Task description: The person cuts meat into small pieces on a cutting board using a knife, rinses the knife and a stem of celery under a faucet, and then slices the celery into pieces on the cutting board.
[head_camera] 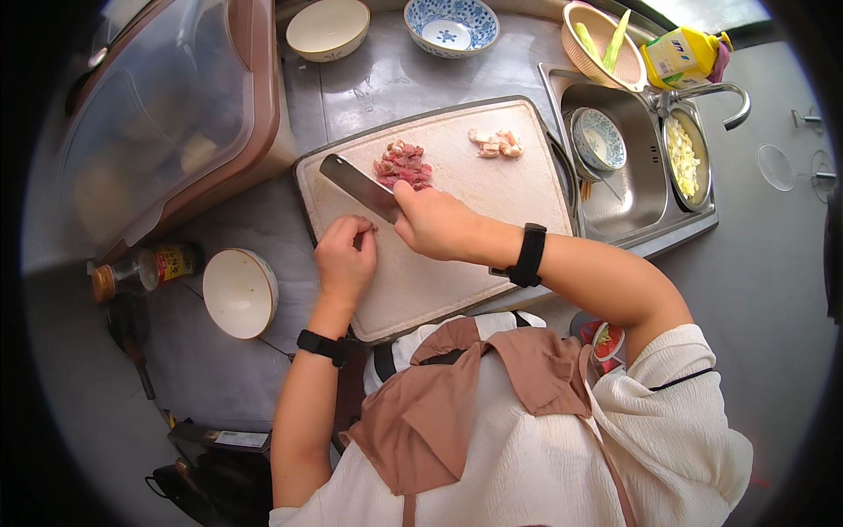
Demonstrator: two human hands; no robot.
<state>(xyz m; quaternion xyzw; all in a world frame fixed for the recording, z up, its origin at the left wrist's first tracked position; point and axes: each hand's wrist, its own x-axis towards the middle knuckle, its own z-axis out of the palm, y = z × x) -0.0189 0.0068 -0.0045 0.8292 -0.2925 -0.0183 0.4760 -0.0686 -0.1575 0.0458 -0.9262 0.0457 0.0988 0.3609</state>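
My right hand [431,221] is closed around the handle end of a cleaver [359,186], whose broad blade points to the upper left over the cutting board [461,277]. Lower left of the blade, my left hand [347,253] has its fingers curled at the board, with a small dark bit at the fingertips, perhaps meat. A pile of cut red meat [403,165] lies just beyond the blade. Farther right on the board sits a small heap of pale, fatty pieces [497,143]. The handle of the cleaver is mostly hidden by my fingers.
A white bowl [240,294] and a capped glass bottle [148,269] are at left, below a lidded brown bin [263,99]. Beyond the board stand a cream bowl [328,29] and a blue-patterned bowl [452,27]. At right is a steel sink [632,204] holding bowls, beside a colander [579,46].
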